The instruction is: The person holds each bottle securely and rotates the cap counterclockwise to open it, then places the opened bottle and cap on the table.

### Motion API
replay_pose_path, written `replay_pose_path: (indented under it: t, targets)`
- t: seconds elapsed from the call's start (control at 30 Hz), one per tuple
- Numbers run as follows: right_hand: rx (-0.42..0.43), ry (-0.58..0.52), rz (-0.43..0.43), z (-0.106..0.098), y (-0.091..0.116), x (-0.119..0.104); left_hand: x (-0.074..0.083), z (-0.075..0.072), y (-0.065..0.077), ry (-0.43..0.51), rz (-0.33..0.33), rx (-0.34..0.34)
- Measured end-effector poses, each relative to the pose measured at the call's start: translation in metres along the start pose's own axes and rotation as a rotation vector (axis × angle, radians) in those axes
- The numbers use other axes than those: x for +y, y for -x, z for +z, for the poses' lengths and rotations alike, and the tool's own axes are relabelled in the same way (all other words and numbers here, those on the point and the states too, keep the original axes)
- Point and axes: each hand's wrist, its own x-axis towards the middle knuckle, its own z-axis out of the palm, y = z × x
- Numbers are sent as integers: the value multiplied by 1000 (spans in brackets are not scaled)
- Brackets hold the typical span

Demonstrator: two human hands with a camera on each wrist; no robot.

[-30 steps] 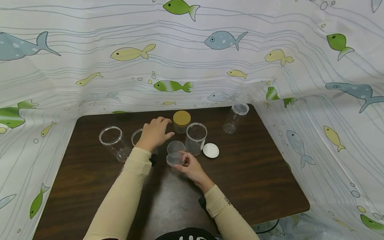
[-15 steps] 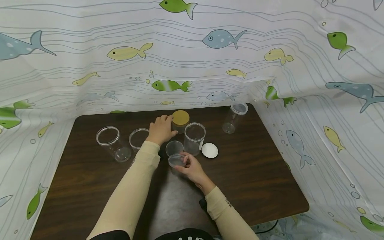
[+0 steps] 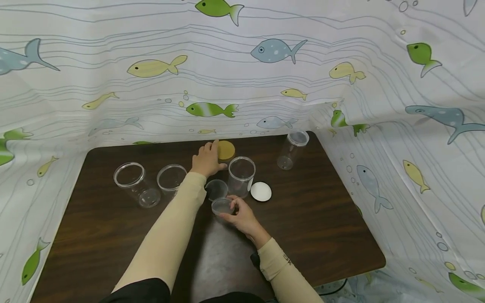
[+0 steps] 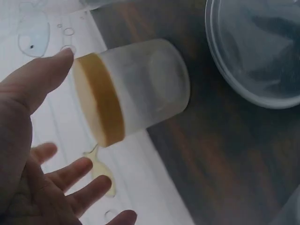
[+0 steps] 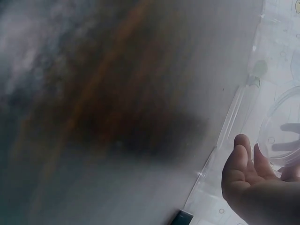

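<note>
My left hand [image 3: 206,160] reaches to the yellow-lidded jar [image 3: 225,151] near the table's back edge. In the left wrist view the jar [image 4: 145,84] has a frosted clear body; the thumb is at its lid's edge and the other fingers are spread, not curled round it. My right hand [image 3: 244,216] pinches a clear round lid [image 3: 221,206] by its right side, above the table. The right wrist view shows this clear lid [image 5: 283,126] at the right edge, against the fingers. Just behind it stands a low clear container [image 3: 216,190].
A tall clear jar [image 3: 241,174] stands right of the low container, beside a white round lid [image 3: 261,192]. Two open clear jars, the left jar [image 3: 130,176] and a nearer jar [image 3: 171,176], are at left. A capped clear jar [image 3: 292,149] stands back right on the brown table [image 3: 314,227].
My left hand has moved right and back to the yellow-lidded jar. The right hand stays nearly in place, still pinching the clear lid, which has tilted slightly.
</note>
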Motion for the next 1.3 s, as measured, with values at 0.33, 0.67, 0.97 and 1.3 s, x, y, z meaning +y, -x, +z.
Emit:
replay_pose_path:
  t: [0.33,0.67,0.97,1.3]
  targets:
    - [16,20,11,-6,0,1,-9,22,-25,126,-69,5]
    - [29,26,11,-12,3,2,-18,44,-29,217,-94,79]
    - [-8,52,6,-13,1,4,-24,44,-31,245,-121,172]
    - [-63,133,97,-16,4,8,-14,34,-28,300,-143,175]
